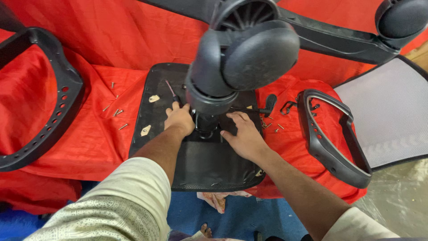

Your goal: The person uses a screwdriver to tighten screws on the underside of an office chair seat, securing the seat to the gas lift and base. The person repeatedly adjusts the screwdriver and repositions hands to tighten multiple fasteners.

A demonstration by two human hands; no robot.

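Observation:
An upturned black chair seat (205,165) lies on a red cloth (93,138). A black gas-lift column (207,96) rises from the mechanism at its centre toward the camera, carrying the star base with castor wheels (258,53). My left hand (179,118) grips the mechanism at the column's left foot. My right hand (243,136) rests flat with fingers spread on the mechanism to the right of the column. A thin black lever (252,110) sticks out to the right.
A black armrest (332,138) lies on the cloth at right, another (49,111) at left. Loose screws (117,112) are scattered left of the seat, more screws (272,126) to the right. A grey mesh backrest (392,111) lies at far right on the floor.

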